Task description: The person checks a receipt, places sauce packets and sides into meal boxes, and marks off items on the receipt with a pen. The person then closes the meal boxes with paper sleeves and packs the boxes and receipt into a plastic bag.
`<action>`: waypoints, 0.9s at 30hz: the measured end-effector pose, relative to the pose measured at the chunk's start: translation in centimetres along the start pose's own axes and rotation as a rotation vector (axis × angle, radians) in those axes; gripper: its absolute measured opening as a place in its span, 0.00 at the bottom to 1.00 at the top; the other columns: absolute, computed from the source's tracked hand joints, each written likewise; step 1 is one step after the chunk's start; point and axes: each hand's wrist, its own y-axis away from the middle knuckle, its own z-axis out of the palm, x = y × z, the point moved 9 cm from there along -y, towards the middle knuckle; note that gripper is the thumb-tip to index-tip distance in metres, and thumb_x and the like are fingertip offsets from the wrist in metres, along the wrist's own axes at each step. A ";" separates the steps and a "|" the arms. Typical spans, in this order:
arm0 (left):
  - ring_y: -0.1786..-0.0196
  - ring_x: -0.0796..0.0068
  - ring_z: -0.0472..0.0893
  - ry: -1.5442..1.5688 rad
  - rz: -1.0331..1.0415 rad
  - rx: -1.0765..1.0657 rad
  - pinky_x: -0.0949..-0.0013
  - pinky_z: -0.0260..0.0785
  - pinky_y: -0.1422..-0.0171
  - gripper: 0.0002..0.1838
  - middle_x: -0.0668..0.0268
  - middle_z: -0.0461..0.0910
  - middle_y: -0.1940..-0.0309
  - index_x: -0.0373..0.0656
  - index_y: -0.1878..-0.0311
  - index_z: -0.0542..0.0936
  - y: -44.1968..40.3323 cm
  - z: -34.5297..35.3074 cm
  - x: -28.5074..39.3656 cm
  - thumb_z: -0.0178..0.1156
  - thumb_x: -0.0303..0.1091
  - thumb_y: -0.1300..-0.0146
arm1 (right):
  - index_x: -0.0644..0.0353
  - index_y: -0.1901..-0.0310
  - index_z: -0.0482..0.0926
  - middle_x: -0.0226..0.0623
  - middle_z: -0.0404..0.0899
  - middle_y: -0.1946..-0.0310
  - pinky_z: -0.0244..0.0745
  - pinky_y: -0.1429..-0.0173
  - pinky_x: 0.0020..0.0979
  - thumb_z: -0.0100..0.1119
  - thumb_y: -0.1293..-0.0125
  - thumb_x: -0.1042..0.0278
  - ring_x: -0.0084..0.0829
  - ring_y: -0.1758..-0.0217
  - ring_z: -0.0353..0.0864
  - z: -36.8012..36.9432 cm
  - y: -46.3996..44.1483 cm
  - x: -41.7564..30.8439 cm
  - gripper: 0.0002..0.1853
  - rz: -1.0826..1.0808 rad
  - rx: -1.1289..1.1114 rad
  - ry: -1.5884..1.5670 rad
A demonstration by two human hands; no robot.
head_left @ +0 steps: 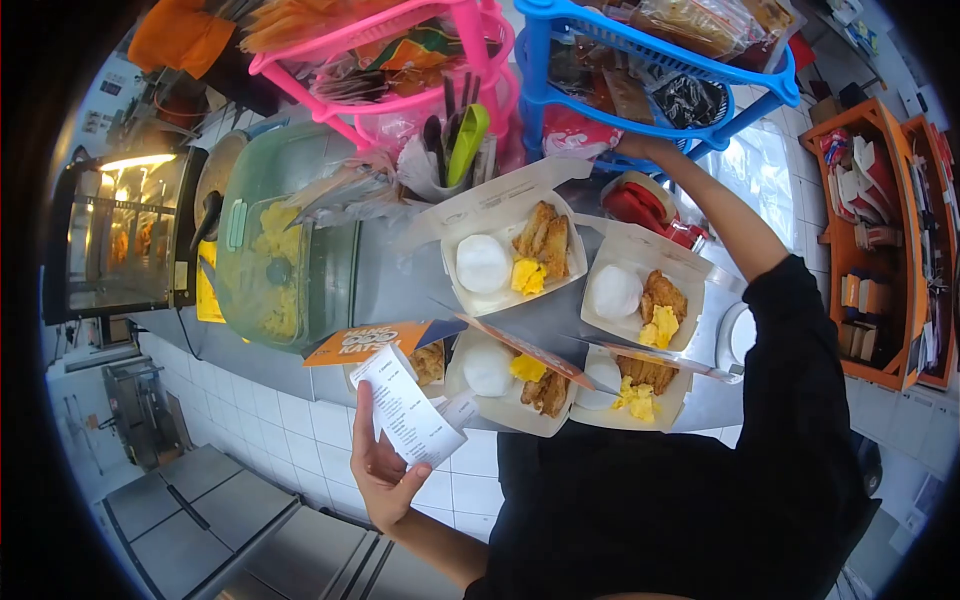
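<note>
A printed paper receipt (408,412) is held upright between the thumb and fingers of my left hand (385,480), in front of the nearer meal boxes. My right hand (637,147) reaches to the blue rack (700,68), beside a pink-and-white plastic packet (578,133); its fingers are hidden, so its grip cannot be made out. Several open paper boxes (455,225) stand on the metal table (395,270). Those whose insides show hold white rice (483,263), fried pieces (543,238) and yellow scrambled egg (529,276). An orange-and-blue lid (375,342) stands behind the receipt.
A green-lidded container (262,240) with yellow food is on the left, near a lit glass warmer (125,235). Behind the boxes are a pink rack (350,130), a utensil holder (425,170) and a red tape dispenser (640,205). An orange shelf (815,300) stands right.
</note>
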 end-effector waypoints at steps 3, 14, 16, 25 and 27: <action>0.26 0.55 0.65 0.038 0.006 -0.015 0.56 0.61 0.25 0.61 0.45 0.54 0.24 0.30 0.22 0.49 -0.3 -0.2 -0.2 0.78 0.38 0.53 | 0.59 0.41 0.77 0.53 0.80 0.47 0.76 0.41 0.43 0.60 0.37 0.62 0.45 0.44 0.80 -0.2 1.1 0.2 0.23 -0.030 -0.031 0.074; 0.28 0.51 0.67 0.089 0.150 -0.102 0.54 0.71 0.31 0.56 0.42 0.54 0.25 0.29 0.22 0.48 1.5 -1.8 0.1 0.74 0.27 0.49 | 0.60 0.40 0.76 0.53 0.75 0.38 0.72 0.34 0.45 0.54 0.34 0.67 0.50 0.35 0.74 -7.6 4.6 -7.1 0.20 -0.227 0.371 0.172; 0.28 0.51 0.67 0.097 0.149 -0.105 0.54 0.71 0.31 0.56 0.42 0.54 0.25 0.29 0.22 0.48 1.9 -1.8 0.0 0.73 0.26 0.49 | 0.62 0.42 0.75 0.49 0.76 0.41 0.75 0.37 0.43 0.52 0.36 0.73 0.48 0.37 0.75 -7.0 6.1 -8.7 0.20 -0.408 0.347 0.382; 0.29 0.52 0.69 0.135 0.159 -0.178 0.55 0.73 0.34 0.55 0.39 0.61 0.29 0.30 0.22 0.48 2.7 0.4 0.9 0.72 0.24 0.50 | 0.62 0.46 0.75 0.39 0.78 0.53 0.78 0.45 0.36 0.55 0.43 0.78 0.41 0.45 0.78 -9.0 12.5 -12.3 0.20 -0.450 0.084 0.560; 0.29 0.53 0.69 0.125 0.164 -0.188 0.56 0.74 0.34 0.55 0.40 0.61 0.29 0.30 0.22 0.49 2.7 0.7 1.0 0.72 0.23 0.50 | 0.62 0.47 0.76 0.41 0.78 0.55 0.79 0.46 0.38 0.57 0.44 0.78 0.44 0.49 0.80 -10.7 13.2 -13.0 0.20 -0.443 0.098 0.493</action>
